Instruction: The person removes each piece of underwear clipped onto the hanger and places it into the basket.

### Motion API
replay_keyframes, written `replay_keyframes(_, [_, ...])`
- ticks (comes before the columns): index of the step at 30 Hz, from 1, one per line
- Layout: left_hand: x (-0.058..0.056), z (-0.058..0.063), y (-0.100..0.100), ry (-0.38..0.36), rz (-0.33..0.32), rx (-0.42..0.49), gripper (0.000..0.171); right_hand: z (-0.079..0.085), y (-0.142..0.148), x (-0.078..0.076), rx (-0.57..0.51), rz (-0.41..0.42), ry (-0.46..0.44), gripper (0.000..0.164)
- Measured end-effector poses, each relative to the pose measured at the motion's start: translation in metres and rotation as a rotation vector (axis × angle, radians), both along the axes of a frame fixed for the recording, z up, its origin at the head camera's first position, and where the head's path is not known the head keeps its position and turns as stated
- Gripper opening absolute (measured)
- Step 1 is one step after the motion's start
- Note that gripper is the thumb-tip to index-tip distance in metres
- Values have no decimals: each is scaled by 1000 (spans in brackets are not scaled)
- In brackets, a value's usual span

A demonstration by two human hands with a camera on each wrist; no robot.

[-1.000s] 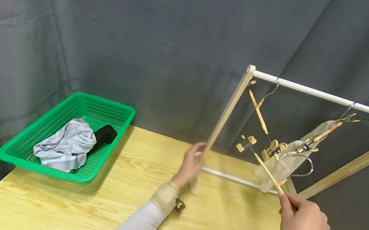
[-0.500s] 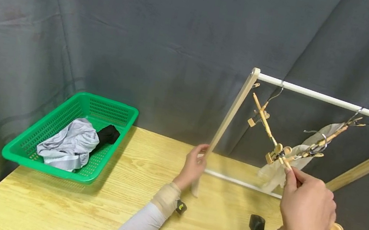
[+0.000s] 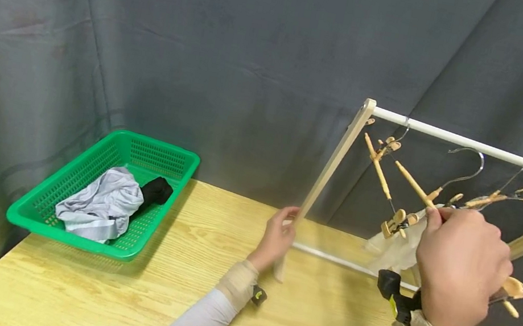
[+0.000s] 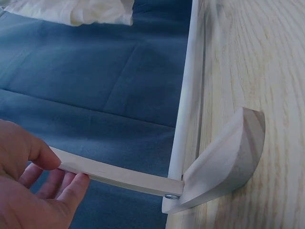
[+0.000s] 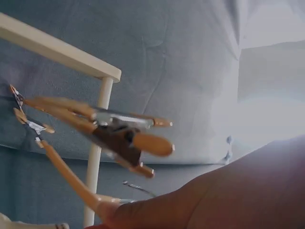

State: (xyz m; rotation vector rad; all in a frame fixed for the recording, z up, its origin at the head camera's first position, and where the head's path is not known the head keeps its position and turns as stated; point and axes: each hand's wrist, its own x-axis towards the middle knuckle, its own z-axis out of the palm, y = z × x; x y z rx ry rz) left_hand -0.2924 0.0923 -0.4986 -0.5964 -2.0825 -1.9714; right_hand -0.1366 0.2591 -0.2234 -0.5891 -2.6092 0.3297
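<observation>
My left hand [image 3: 276, 237] grips the wooden upright [image 3: 334, 163] of a small clothes rack. Its thumb and fingers close around that upright [image 4: 114, 176] in the left wrist view. At the right, my right hand [image 3: 464, 266] pinches the bar of a wooden clip hanger [image 3: 413, 182] near its middle. The hanger's metal hook [image 3: 473, 172] rises just below the white rail [image 3: 452, 137]. One end clip [image 3: 513, 289] shows beyond the hand. In the right wrist view, the hanger bar [image 5: 66, 171] slants up from my thumb [image 5: 112, 212].
Another clip hanger [image 3: 377, 168] hangs at the rail's left. Farther right, a hanger [image 3: 491, 198] bears pale cloth [image 3: 399, 252]. A green basket [image 3: 155, 237] with a grey garment [image 3: 104, 203] and black cloth [image 3: 156, 190] stands left on the wooden table [image 3: 210, 223].
My right hand has raised the hanger and brought its hook up from low beside the pale cloth to near the rail. My left hand keeps its grip on the upright.
</observation>
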Motion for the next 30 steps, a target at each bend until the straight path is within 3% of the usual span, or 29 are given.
replay_keyframes(8, [-1,-1,1,-1,-9,10,49,20,6,-19,48,-30,-61,41])
replay_keyframes(16, [0,-4,2,-13,-8,17,50,18,14,-34,40,-42,-120,46])
replay_keyframes(22, [0,-3,0,-11,-8,25,50,23,15,-39,45,-23,-78,44])
replay_keyframes(30, [0,-1,0,-22,-14,47,49,20,16,-58,60,-30,-160,50])
